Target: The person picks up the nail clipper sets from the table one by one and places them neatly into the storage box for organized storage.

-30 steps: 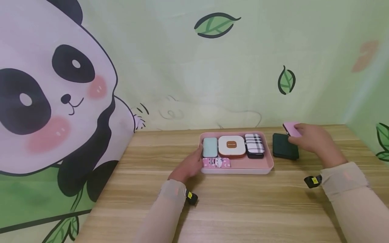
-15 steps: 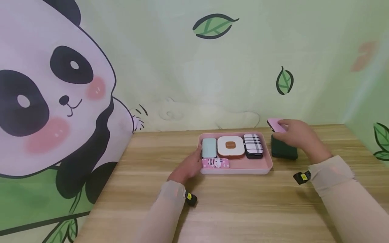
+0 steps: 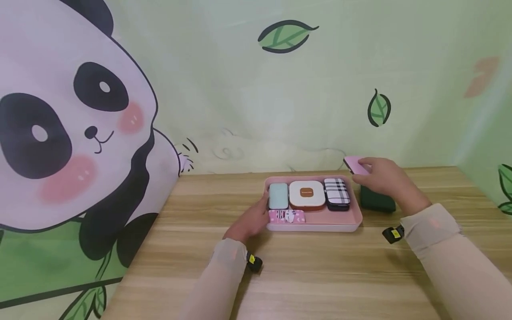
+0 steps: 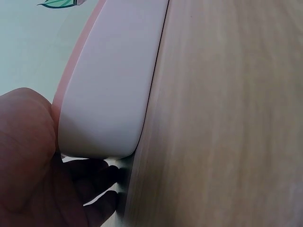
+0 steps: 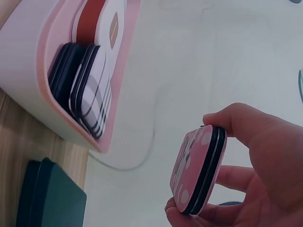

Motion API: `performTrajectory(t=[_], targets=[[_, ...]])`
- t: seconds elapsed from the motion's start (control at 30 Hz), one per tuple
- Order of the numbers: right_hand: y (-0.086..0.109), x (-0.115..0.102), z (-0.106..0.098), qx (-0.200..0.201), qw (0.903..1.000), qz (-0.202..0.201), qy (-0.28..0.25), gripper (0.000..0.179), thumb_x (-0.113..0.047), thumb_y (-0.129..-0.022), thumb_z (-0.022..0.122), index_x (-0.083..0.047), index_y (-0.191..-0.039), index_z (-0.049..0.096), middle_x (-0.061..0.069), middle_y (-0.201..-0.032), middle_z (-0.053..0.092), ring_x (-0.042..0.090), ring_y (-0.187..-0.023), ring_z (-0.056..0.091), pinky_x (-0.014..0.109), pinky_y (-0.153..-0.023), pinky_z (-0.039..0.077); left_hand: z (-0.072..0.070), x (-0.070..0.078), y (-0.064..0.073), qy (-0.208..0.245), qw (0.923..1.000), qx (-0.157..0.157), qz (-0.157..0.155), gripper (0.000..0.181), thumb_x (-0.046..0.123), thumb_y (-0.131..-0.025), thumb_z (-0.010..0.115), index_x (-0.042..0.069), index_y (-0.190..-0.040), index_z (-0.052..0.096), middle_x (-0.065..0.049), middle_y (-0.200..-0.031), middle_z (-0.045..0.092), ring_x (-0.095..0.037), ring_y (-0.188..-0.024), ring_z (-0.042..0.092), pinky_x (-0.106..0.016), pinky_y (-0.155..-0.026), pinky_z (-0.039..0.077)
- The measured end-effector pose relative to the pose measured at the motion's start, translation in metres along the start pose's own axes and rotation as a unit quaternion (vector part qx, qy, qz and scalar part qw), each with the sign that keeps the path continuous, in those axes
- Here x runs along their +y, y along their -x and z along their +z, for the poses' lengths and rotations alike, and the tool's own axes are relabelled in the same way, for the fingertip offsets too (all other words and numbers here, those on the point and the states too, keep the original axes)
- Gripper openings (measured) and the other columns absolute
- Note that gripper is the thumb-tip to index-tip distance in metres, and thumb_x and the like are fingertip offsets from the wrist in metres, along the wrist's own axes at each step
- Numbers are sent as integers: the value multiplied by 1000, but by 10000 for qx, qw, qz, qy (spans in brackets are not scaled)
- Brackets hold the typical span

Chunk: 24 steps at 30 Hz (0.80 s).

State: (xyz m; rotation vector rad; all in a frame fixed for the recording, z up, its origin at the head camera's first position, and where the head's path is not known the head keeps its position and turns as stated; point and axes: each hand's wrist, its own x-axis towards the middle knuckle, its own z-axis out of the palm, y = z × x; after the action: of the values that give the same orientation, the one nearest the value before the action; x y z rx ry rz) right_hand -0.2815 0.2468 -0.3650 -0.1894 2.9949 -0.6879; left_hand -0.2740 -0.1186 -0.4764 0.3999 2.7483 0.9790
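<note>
My right hand pinches a small flat pink case with black edges between thumb and fingers. It is held up off the table, behind the tray's right end. In the right wrist view that case stands tilted, its printed face turned left. At the left end of the pink tray, my left hand grips the rim and wall; its thumb lies at the rim, fingers beyond the end wall. Inside sit a mint case, a white-and-orange box, a plaid case and a pink cartoon case.
A dark green case lies on the wooden table just right of the tray, partly covered by my right hand in the head view. Behind the table hangs a pale green cloth printed with a panda and leaves.
My right hand has carried the pink case leftward from above the dark green case toward the tray's back right corner. The left hand keeps its place on the tray.
</note>
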Motion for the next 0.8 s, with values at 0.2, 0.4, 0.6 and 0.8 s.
performTrajectory(t=[0.2,0.4,0.6,0.8], targets=[[-6,-11,6,-6,9999,-143,16,92,-65,-90,59,5,-148,41,34,-145,45,50,-131,45,65,-106,39,0,-1,-2,103,9999,-33,-4,62,25,-108,29,18,-162,0,0,-169,10,-17,-154,13,-42,-124,16],[-11,-24,13,19,9995,-290,110,77,-46,-93,60,7,-146,42,34,-142,48,49,-129,48,64,-106,39,-1,-1,-2,31,9999,-51,131,61,26,-108,27,13,-162,1,-2,-169,10,-19,-154,13,-41,-124,16],[-18,-35,24,16,9989,-411,217,71,-38,-92,61,9,-144,44,33,-139,52,47,-127,51,62,-106,40,-1,0,0,-31,9999,-45,128,59,25,-109,24,12,-162,1,-3,-168,9,-19,-154,12,-41,-124,15],[-25,-47,37,-65,9985,-449,307,73,-42,-92,62,9,-143,46,31,-138,55,42,-122,56,59,-103,45,0,1,2,29,10000,-72,36,59,29,-109,23,16,-162,0,1,-169,8,-17,-154,12,-42,-124,15]])
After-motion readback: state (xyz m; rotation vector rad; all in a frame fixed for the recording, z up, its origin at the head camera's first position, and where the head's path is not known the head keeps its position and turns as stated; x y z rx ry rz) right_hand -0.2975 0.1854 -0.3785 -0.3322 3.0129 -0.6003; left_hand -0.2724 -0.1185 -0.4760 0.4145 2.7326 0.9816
